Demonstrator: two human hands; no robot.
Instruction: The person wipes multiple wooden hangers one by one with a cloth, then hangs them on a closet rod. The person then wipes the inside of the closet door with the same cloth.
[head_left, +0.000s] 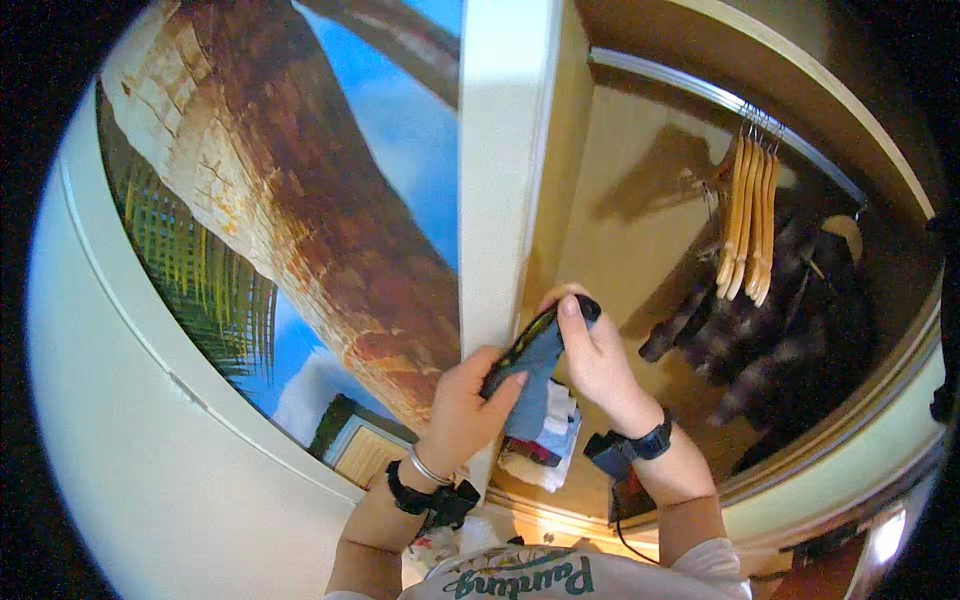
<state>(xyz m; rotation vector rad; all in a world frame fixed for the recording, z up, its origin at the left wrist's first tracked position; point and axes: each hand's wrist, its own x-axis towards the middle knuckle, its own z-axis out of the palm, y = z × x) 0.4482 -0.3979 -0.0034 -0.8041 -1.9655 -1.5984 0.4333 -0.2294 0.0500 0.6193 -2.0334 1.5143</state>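
Both hands hold a blue-grey cloth garment (534, 401) by its dark waistband, stretched between them. My left hand (472, 397) pinches the lower left end, thumb on the front. At the upper right end, my right hand (592, 352) grips the band with its thumb on top. The garment hangs down from the band. Just below it is a stack of folded clothes (551, 450), white, light blue and dark red, partly hidden by the garment. A dark strap with a small device sits on each wrist.
Right of my hands is an open wardrobe with a metal rail (675, 71), several wooden hangers (750, 225) and a dark patterned garment (795, 322). A pale upright post (499, 187) divides it from a large tree-trunk picture (300, 225) on the left.
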